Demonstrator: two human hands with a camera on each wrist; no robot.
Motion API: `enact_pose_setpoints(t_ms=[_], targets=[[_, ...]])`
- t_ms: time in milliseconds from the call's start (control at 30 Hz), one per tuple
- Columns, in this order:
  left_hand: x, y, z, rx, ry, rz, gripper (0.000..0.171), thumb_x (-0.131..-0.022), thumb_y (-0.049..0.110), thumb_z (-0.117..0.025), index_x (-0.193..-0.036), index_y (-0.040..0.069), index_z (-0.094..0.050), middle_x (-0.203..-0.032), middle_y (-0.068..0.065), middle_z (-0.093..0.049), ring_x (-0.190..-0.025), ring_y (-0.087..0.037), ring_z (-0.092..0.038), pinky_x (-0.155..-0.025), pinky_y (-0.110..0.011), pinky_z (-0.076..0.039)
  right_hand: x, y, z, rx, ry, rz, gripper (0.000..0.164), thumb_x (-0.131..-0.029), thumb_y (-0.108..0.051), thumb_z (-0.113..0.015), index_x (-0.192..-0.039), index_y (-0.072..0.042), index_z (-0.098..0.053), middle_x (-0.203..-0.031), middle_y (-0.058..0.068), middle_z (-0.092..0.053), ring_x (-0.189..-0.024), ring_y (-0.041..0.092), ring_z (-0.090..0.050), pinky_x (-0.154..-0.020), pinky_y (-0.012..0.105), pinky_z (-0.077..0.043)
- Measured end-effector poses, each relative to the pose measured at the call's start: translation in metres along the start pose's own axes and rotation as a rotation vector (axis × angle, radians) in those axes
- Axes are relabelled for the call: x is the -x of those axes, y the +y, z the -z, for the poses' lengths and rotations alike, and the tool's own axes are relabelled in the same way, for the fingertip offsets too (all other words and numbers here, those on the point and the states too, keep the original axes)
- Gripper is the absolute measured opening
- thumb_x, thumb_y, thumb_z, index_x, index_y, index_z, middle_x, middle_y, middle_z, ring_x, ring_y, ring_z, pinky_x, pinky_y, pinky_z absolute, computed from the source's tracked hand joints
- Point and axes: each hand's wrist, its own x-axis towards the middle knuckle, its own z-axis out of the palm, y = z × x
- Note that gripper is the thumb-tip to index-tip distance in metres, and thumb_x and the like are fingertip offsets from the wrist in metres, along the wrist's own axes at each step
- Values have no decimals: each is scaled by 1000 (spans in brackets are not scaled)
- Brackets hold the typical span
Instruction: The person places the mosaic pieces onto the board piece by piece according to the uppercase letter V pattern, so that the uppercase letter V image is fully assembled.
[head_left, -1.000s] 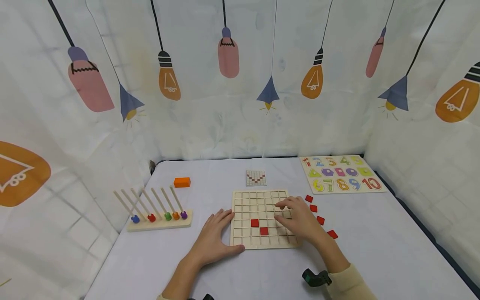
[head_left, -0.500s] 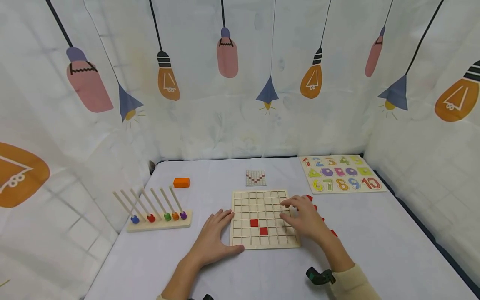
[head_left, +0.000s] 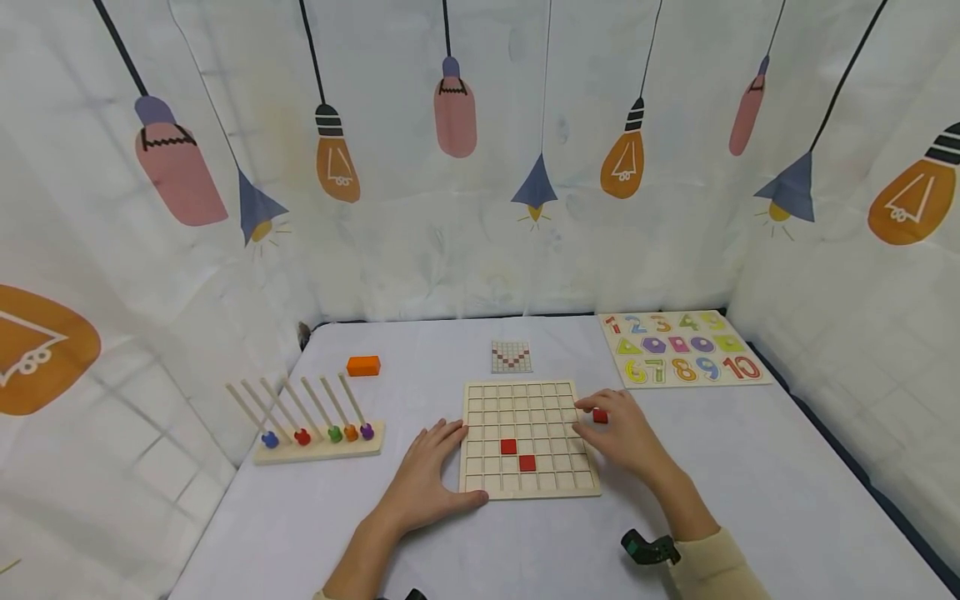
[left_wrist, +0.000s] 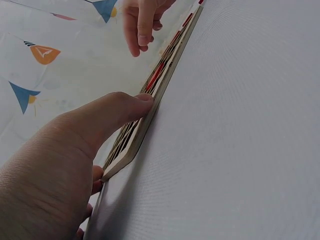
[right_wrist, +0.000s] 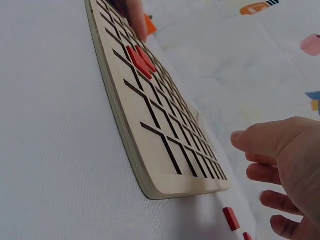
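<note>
The wooden grid board (head_left: 540,482) lies mid-table with two red square tiles (head_left: 508,447) in its cells. My left hand (head_left: 431,479) holds the board's near-left corner, the thumb along the near edge and the fingers at the left side. My right hand (head_left: 622,429) hovers at the board's right edge, thumb and index finger apart with nothing pinched. Through that gap shows a red tile (head_left: 600,415) just right of the board. In the right wrist view, two loose red tiles (right_wrist: 231,219) lie beyond the board, below the fingers. More loose tiles are hidden behind this hand.
Behind the board lies a small pattern card (head_left: 512,357). A number-and-shape puzzle (head_left: 690,348) sits at the back right. To the left are a peg stand (head_left: 322,448) with coloured beads and an orange block (head_left: 363,365). A printed curtain surrounds the table.
My right hand has moved right, from over the board to its right edge. It now covers the loose tiles seen earlier and reveals one closer to the board. The left hand stays put.
</note>
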Motion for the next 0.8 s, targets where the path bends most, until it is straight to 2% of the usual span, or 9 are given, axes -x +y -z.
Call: enact_pose_setpoints(t_ms=[333, 600, 800], targets=[[-1, -2, -2, -5, 3, -10, 112, -75, 79, -87, -167, 25, -52, -177, 8, -44, -173, -26, -26, -143, -58, -17, -1, 12, 2, 18, 42, 32, 34, -95, -26, -89, -127, -13, -82, -127, 5, -77, -120, 28, -59, -98, 50, -56], [-1, -1, -1, -10, 8, -13, 112, -75, 78, -88, -167, 24, -53, -177, 8, -44, -173, -26, -26, -143, -57, -17, -4, 23, 0, 12, 55, 11, 35, -94, -23, -91, -126, -13, -83, -128, 6, -77, -117, 29, -56, -93, 45, -47], [-1, -1, 0, -9, 5, -11, 113, -75, 78, -88, -167, 24, -53, -177, 8, -44, -173, -26, -26, -143, -58, -17, -5, 30, -1, 24, 45, -22, 37, -93, -24, -90, -128, -14, -82, -132, 9, -75, -121, 33, -52, -95, 49, -43]])
